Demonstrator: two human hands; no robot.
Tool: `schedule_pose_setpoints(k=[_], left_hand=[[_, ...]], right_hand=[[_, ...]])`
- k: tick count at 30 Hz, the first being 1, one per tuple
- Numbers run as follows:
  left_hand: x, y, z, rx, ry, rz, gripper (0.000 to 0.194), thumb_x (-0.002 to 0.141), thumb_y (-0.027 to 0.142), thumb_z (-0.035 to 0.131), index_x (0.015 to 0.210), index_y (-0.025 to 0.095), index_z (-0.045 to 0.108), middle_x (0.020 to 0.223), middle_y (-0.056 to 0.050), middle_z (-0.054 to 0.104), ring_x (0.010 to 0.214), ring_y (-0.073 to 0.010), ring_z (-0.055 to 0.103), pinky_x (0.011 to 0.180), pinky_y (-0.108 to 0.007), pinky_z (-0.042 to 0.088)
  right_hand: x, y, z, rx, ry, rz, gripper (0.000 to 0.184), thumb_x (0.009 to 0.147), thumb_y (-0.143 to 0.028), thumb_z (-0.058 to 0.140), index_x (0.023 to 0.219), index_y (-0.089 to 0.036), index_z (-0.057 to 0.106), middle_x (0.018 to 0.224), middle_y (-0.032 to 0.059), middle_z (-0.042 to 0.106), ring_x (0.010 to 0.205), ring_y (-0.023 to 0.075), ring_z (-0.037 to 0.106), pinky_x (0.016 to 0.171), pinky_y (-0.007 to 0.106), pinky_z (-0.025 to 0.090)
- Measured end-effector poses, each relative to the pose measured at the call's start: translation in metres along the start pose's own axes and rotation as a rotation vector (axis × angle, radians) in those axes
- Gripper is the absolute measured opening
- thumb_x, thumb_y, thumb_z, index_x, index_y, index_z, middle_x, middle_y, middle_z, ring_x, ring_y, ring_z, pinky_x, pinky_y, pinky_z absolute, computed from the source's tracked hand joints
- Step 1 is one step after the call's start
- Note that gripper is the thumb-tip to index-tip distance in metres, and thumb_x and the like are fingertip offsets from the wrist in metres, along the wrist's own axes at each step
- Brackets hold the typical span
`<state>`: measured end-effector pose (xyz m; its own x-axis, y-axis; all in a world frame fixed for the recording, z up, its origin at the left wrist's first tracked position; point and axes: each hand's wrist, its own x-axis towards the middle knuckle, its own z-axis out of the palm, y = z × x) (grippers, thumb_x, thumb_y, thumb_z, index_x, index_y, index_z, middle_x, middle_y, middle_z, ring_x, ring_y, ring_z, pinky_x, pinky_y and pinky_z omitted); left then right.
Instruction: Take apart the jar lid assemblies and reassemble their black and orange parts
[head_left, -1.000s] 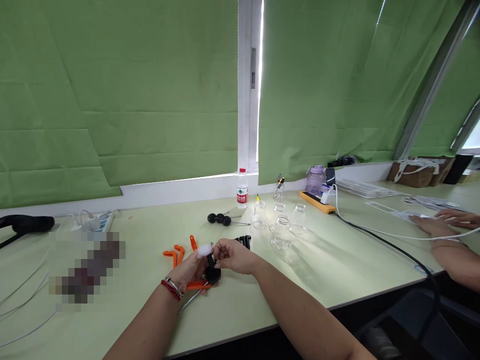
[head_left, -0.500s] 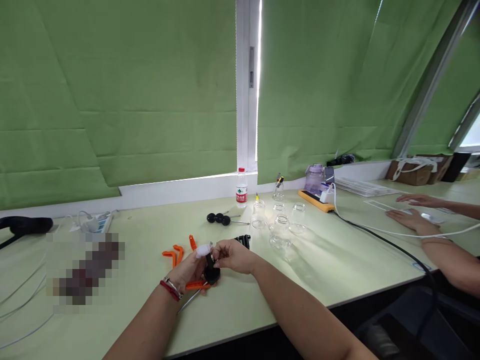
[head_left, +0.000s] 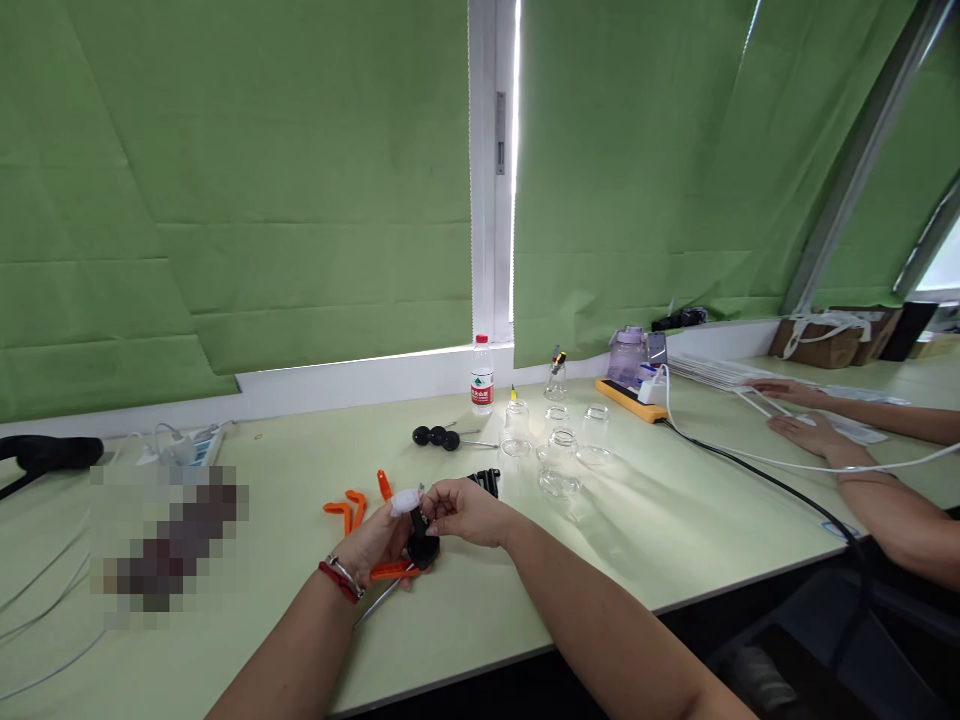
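My left hand [head_left: 382,540] is closed around a black part with a round end [head_left: 424,549], low over the table. A thin metal rod [head_left: 379,603] slants out below that hand. Something white and translucent [head_left: 406,502] sits at the left thumb's tip; I cannot tell what it is. With fingertips pinched, my right hand [head_left: 461,512] touches the black part's upper end, where any small piece is hidden. Orange clamp-like pieces [head_left: 356,508] lie just beyond my left hand, and another orange piece [head_left: 394,571] shows under it. Black parts [head_left: 486,482] rest behind my right hand.
Black round-ended rods [head_left: 436,437] lie farther back near a water bottle [head_left: 482,380]. Several clear glass jars [head_left: 561,465] stand right of them. Beyond are an orange power strip [head_left: 630,400] with cables and a purple bottle [head_left: 627,355]. Another person's hands [head_left: 814,435] are at the right.
My hands and the black part keep nearly the same pose. At the right, the other person's far hand has moved left with white flat items.
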<state>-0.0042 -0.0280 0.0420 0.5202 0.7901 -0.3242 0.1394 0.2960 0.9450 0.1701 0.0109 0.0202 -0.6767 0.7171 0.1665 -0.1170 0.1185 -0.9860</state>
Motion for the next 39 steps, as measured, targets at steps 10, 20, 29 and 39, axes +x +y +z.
schedule_pose_setpoints(k=[10,20,29,39], left_hand=[[0.0,-0.001,-0.001,-0.057,-0.033,0.004,0.063,0.086,0.06,0.031,0.131,0.016,0.036,0.082,-0.009,0.063,0.074,-0.03,0.059,0.072,-0.052,0.045],[-0.003,0.003,0.003,-0.076,-0.041,-0.012,0.072,0.082,0.066,0.032,0.134,0.017,0.031,0.084,-0.013,0.061,0.075,-0.0323,0.058,0.075,-0.058,0.042],[-0.001,0.003,0.003,-0.077,-0.05,-0.007,0.068,0.083,0.065,0.027,0.131,0.016,0.031,0.082,-0.012,0.061,0.072,-0.0308,0.059,0.078,-0.063,0.039],[-0.005,0.009,0.007,-0.016,-0.035,-0.018,0.067,0.089,0.06,0.018,0.134,0.014,0.034,0.083,-0.01,0.061,0.077,-0.0292,0.06,0.07,-0.048,0.045]], right_hand=[[-0.001,-0.002,0.001,-0.001,-0.004,0.002,0.031,0.056,-0.023,0.081,0.072,-0.016,0.055,0.073,-0.004,0.055,0.068,0.0092,0.05,0.067,0.026,0.041],[0.0,-0.002,0.0,-0.032,-0.01,-0.01,0.029,0.059,-0.022,0.079,0.077,-0.016,0.058,0.068,-0.0057,0.052,0.063,0.008,0.046,0.065,0.025,0.04],[-0.001,-0.004,0.002,-0.026,-0.001,-0.003,0.03,0.057,-0.024,0.08,0.077,-0.016,0.059,0.07,-0.0049,0.054,0.066,0.0089,0.049,0.068,0.027,0.041],[0.001,0.0,0.0,-0.004,-0.014,-0.017,0.027,0.058,-0.026,0.079,0.077,-0.015,0.062,0.07,-0.0047,0.055,0.068,0.0099,0.051,0.073,0.029,0.043]])
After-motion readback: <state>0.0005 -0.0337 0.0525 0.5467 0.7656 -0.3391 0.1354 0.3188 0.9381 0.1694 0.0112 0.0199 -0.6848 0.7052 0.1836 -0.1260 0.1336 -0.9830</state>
